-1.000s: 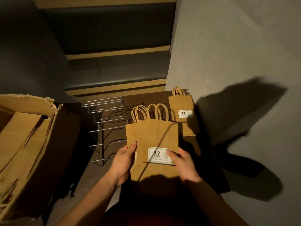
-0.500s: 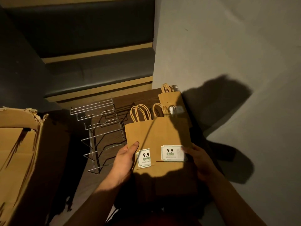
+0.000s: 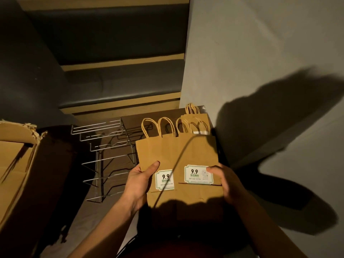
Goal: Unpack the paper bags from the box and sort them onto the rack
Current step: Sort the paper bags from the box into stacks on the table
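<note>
**Paper bags fanned out in hand, wire rack not yet loaded**

A large cardboard box (image 3: 20, 175), its top edge torn, stands open at the left of the head view; what remains inside cannot be seen from this angle. Beside it, on the dark bench (image 3: 130, 118), sits a tiered wire rack (image 3: 100, 157) whose visible tiers carry no bags. At the far right of the bench, against the grey wall, another bag (image 3: 201, 121) stands or leans; only its top and handles show.

In front of the person, 2 brown paper bags are held upright and overlapping, rope handles up. The left hand (image 3: 138, 180) grips the rear bag (image 3: 158, 157), thumb laid across its face beside a white "9.9" label. The right hand (image 3: 228, 183) pinches the front bag (image 3: 199, 157) at its right edge, thumb on that bag's matching label. Whether more bags lie behind these 2 cannot be told.

By this showing the job is at an early stage: some bags are out of the box, 1 is set aside, and the sorting onto the rack appears wholly ahead.
</note>
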Demonstrator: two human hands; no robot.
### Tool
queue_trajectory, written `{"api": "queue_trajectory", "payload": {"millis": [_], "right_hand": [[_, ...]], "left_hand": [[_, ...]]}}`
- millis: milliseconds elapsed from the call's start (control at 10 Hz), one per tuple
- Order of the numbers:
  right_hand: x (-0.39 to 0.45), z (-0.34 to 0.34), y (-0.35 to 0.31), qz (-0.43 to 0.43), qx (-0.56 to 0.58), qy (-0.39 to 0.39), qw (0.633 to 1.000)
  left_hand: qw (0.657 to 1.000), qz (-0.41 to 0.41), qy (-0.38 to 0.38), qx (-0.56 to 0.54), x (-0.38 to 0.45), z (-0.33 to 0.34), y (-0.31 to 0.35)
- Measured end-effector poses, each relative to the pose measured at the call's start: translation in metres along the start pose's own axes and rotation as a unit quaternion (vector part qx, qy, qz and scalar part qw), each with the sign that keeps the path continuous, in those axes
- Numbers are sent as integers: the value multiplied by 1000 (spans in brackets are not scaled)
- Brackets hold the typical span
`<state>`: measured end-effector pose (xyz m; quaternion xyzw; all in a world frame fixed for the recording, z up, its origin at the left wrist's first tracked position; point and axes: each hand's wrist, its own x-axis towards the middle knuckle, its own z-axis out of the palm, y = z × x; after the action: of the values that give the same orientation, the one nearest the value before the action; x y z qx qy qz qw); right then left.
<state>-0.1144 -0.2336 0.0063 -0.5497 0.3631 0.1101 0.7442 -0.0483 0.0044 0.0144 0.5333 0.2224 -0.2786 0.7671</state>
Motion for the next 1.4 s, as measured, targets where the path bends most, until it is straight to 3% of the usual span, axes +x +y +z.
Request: {"api": "queue_trajectory", "payload": {"millis": [100, 300, 500, 600, 800, 900, 1100, 1300, 1400], "right_hand": [[4, 28, 11, 28, 42, -40, 998], [5, 23, 11, 12, 100, 4, 995], [2, 21, 10, -34, 37, -11, 999], [5, 49, 26, -98, -76, -2, 992], [1, 58, 10, -137, -164, -15, 977], [9, 60, 15, -112, -216, -16, 970], [23, 65, 37, -42, -252, -26, 967], [25, 67, 35, -49, -282, 1, 958], [26, 66, 38, -16, -312, -10, 950]], "left_hand": [[1000, -2, -10, 0, 2, 3, -1], [999, -40, -10, -15, 8, -2, 10], [997, -49, -49, -19, 10, -6, 6], [992, 0, -113, 61, 5, 7, -12], [965, 109, -88, 223, 17, -5, -10], [945, 113, -81, 296, 24, -11, -13], [950, 97, -36, 295, 30, -18, -29], [903, 136, -4, 408, 31, -23, -26], [896, 115, -22, 428, 44, -38, -39]]}}
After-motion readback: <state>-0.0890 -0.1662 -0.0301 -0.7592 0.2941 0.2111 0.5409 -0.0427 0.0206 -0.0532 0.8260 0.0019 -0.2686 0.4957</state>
